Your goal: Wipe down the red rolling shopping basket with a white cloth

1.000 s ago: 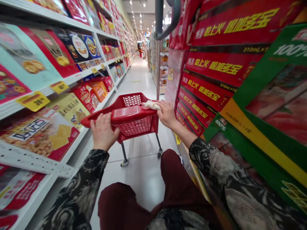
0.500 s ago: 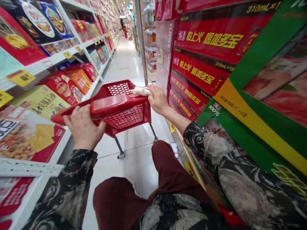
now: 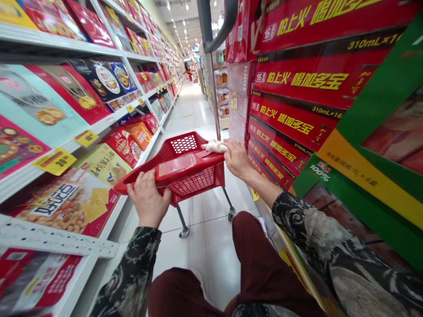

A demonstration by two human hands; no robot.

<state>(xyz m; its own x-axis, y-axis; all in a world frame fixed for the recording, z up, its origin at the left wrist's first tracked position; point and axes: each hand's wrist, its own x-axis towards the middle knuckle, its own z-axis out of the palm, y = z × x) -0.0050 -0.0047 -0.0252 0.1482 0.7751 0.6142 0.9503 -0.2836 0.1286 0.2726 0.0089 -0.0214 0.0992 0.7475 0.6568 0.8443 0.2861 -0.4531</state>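
In front of my legs stands a red plastic shopping cart (image 3: 194, 179) with a perforated basket and metal legs on castors. My left hand (image 3: 150, 198) is closed over the left part of its red handle (image 3: 175, 166), the thumb hooked underneath. At the handle's right end, my right hand (image 3: 237, 159) grips a crumpled whitish cloth (image 3: 215, 146) with pale brown marks. The cloth lies against the top of the red handle. Part of it is hidden within my fingers.
White shelves (image 3: 109, 119) of boxed snacks line the left side. Red drink cartons (image 3: 297, 88) and a green carton (image 3: 373, 132) are stacked close on the right. A metal pole (image 3: 214, 97) rises beyond the cart. The tiled aisle (image 3: 191, 105) runs ahead, with a distant person in it.
My view has tilted up and turned left, so the cart and both hands appear lower and farther right. Both hands keep their holds. The pole's dark curved top has come into view.
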